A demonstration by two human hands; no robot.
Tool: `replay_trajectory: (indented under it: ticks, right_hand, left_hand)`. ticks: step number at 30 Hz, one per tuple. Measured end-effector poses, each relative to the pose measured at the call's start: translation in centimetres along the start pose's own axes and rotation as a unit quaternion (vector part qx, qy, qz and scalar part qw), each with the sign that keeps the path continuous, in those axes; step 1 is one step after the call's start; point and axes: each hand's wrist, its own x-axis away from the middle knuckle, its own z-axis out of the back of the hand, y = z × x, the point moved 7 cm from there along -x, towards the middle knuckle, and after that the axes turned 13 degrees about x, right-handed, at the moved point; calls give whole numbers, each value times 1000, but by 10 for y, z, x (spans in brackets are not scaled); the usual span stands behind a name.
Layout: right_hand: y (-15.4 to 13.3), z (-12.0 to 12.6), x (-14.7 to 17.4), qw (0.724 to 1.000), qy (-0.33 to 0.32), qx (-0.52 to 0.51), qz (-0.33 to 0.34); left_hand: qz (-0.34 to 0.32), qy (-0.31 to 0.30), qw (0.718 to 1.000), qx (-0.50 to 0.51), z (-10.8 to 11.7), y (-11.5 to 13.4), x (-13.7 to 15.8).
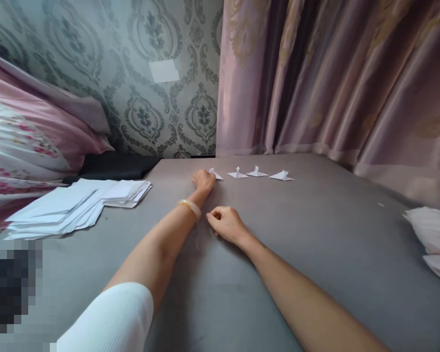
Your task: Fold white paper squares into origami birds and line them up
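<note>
Far out on the grey surface, my left hand (204, 180) is closed at the leftmost folded paper bird (215, 173). Its fingertips are partly hidden behind the hand, and part of the white paper shows at its right side. A yellowish-white bangle (190, 208) circles the left wrist. Nearer to me, my right hand (227, 225) rests loosely curled, with no object visible in its fingers. To the right of the left hand stand three more white paper birds: one (237, 173), another (256, 171) and a flatter-looking one (282, 175), in a row.
Stacks of white paper (77, 203) lie at the left, beside a dark folded cloth (113, 166). White crumpled fabric (434, 234) is at the right edge. Pink curtains (315, 88) and a patterned wall (106, 58) border the far side of the grey surface (315, 220).
</note>
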Motion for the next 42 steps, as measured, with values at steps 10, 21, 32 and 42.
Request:
replay_trajectory:
  ticks: [10, 21, 32, 42]
  right_hand:
    - [-3, 0, -2, 997, 9, 69, 25]
    - [-4, 1, -2, 997, 15, 75, 28]
    - [-3, 0, -2, 997, 9, 76, 28]
    - [-5, 0, -1, 994, 2, 101, 35]
  left_hand:
    - [20, -23, 1000, -1, -28, 2, -12]
    - [20, -5, 1000, -21, -32, 3, -10]
    - [4, -18, 1000, 5, -31, 2, -10]
    - [-9, 42, 992, 115, -19, -3, -9]
